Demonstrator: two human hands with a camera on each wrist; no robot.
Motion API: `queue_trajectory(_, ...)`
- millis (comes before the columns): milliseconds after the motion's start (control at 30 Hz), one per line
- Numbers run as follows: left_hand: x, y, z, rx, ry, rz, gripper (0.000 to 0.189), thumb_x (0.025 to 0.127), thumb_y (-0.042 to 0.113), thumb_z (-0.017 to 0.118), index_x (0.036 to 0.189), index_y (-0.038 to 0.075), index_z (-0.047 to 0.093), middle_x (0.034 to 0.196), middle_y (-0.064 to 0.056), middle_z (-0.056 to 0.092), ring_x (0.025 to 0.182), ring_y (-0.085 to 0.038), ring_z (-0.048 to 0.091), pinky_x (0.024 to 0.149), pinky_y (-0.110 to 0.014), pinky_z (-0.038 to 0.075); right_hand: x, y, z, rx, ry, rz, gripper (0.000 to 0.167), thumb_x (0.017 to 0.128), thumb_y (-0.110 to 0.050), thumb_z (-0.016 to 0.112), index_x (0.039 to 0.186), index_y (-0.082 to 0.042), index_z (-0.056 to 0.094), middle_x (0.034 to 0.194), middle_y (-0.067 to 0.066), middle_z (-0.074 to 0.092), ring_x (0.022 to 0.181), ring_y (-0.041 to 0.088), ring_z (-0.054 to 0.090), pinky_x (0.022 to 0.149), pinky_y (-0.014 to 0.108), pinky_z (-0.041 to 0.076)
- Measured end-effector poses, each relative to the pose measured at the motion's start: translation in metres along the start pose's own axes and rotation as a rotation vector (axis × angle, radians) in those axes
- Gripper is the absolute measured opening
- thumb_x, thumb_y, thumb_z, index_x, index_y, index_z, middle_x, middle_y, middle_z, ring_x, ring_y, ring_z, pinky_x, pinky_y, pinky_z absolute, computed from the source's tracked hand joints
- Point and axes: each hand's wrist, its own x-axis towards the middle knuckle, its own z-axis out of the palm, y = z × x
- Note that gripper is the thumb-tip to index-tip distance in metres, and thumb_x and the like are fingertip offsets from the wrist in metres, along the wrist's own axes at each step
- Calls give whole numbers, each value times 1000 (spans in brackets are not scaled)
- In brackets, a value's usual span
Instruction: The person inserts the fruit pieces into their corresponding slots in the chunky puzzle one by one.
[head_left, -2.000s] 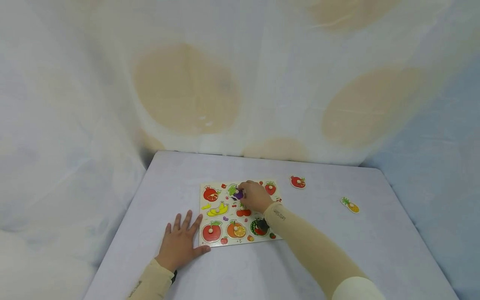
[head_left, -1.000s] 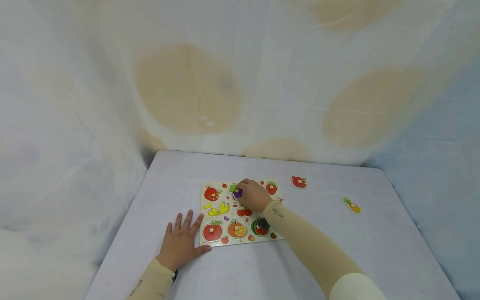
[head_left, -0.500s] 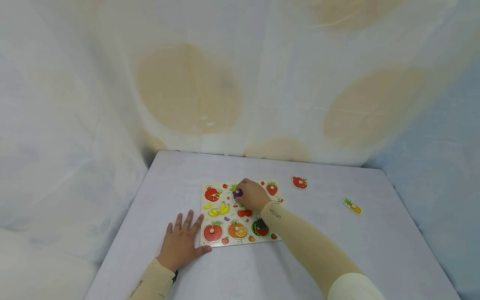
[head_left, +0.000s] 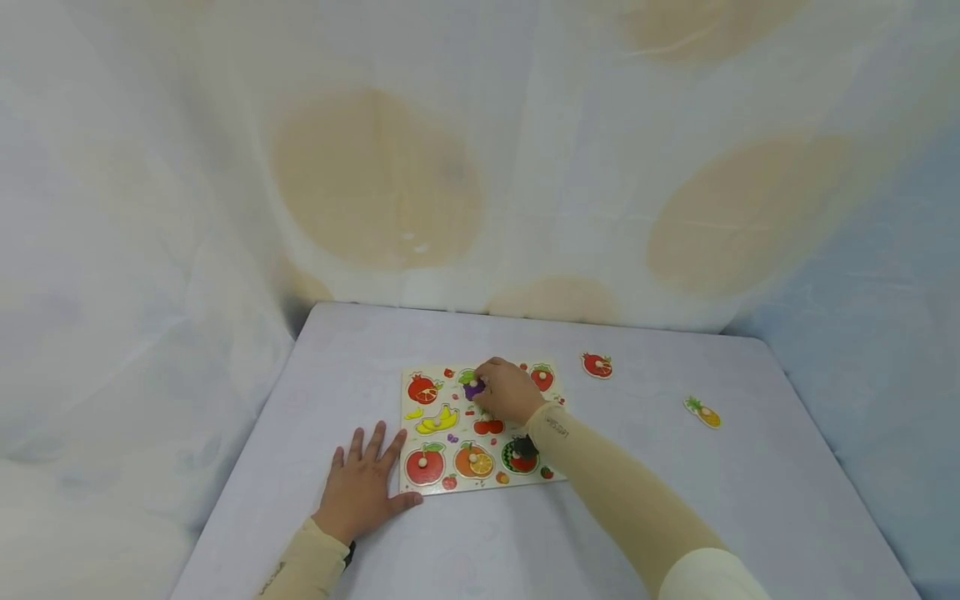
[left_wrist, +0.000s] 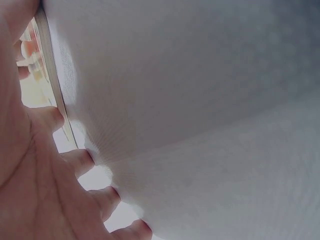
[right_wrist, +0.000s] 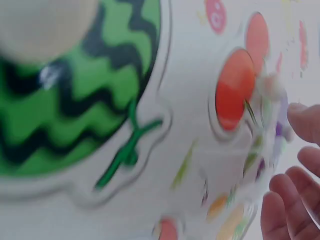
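In the head view my left hand (head_left: 358, 493) rests flat on the table, fingers spread, index fingertip and thumb at the left edge of the wooden fruit puzzle board (head_left: 462, 425). The left wrist view shows its fingers (left_wrist: 105, 200) extended over the pale cloth. My right hand (head_left: 510, 393) is over the top row, thumb and fingertips just beside the knob of the purple grape piece (head_left: 471, 390), which lies in its place. In the right wrist view the thumb (right_wrist: 305, 122) and the bent fingers (right_wrist: 287, 195) stand apart, near the grape piece's knob.
A loose pomegranate piece (head_left: 597, 365) and a loose pineapple piece (head_left: 702, 412) lie right of the board. Set in the board are banana (head_left: 438, 419), apple (head_left: 424, 465), orange (head_left: 472, 460) and other fruit pieces. White cloth hangs around the table.
Two seconds ago the grape piece sat slightly off its place; it has shifted into it. My right fingers have loosened from its knob and drawn a little to the right. My left hand stays put.
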Motion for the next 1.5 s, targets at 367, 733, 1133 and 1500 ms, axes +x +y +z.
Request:
queue_trajectory(367, 5, -17, 4, -2, -3, -10, 108, 73, 76, 69, 157, 18, 35, 161, -20, 24, 143, -53, 16, 108, -74, 17, -36, 40, -32, 47, 50, 81, 42, 87, -30, 78, 125, -14, 68, 128, 1, 60, 106, 19, 62, 94, 40, 52)
queue_trajectory(733, 4, -22, 5, 14, 2, -14, 108, 73, 76, 68, 157, 18, 34, 161, -21, 24, 142, -54, 17, 108, -74, 17, -89, 105, -58, 42, 65, 184, 41, 85, -24, 81, 122, -14, 67, 127, 4, 61, 108, 23, 62, 90, 45, 53)
queue_trajectory(1133, 3, -23, 6, 5, 17, -7, 107, 73, 74, 70, 157, 18, 35, 160, -21, 25, 142, -55, 17, 108, -74, 17, -150, 185, -76, 46, 137, 309, 42, 87, -23, 78, 124, -7, 65, 129, 16, 59, 110, 35, 61, 87, 53, 52)
queue_trajectory(1500, 1, -19, -1, 17, 7, -3, 106, 73, 73, 71, 156, 16, 35, 159, -23, 26, 141, -55, 19, 107, -74, 20, -181, 227, -85, 15, 228, 389, 48, 90, -22, 73, 130, 1, 60, 133, 28, 53, 116, 45, 55, 94, 60, 46)
